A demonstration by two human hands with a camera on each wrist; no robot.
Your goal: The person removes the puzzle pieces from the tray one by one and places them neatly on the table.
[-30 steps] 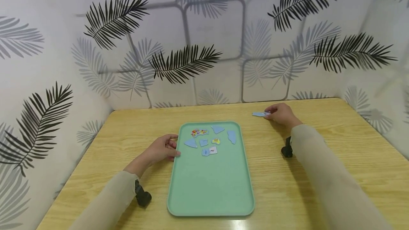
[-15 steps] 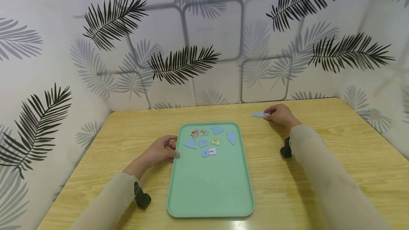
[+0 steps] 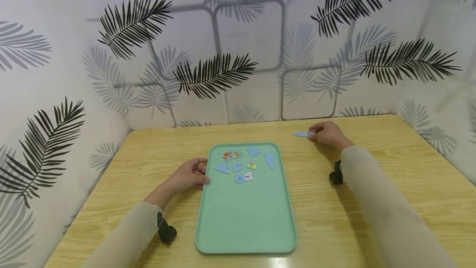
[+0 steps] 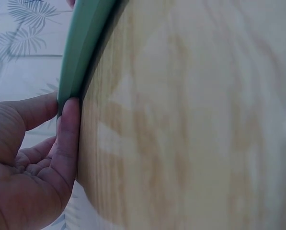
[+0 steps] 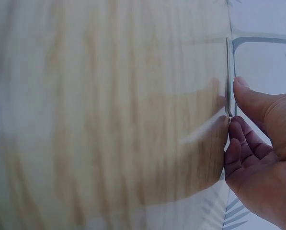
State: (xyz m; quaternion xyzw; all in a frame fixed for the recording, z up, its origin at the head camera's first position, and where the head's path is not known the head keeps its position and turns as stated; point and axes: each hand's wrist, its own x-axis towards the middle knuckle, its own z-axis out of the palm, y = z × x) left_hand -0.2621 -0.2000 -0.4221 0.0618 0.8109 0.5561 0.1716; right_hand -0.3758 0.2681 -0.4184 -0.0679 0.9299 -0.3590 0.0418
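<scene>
In the head view a green tray lies on the table. Its left rim is gripped by my left hand, and the left wrist view has the thumb and a finger at the rim. My right hand holds a flat light-blue puzzle piece at the table's far right; its right end is partly covered by the fingers. The right wrist view gives that piece nearly edge-on, beside the thumb. Several puzzle pieces lie in the tray's far half, among them a colourful one and a yellow one.
The wooden table reaches back to a wall with a leaf pattern, close behind my right hand. More light-blue pieces lie in the tray, such as a pointed one and a long one.
</scene>
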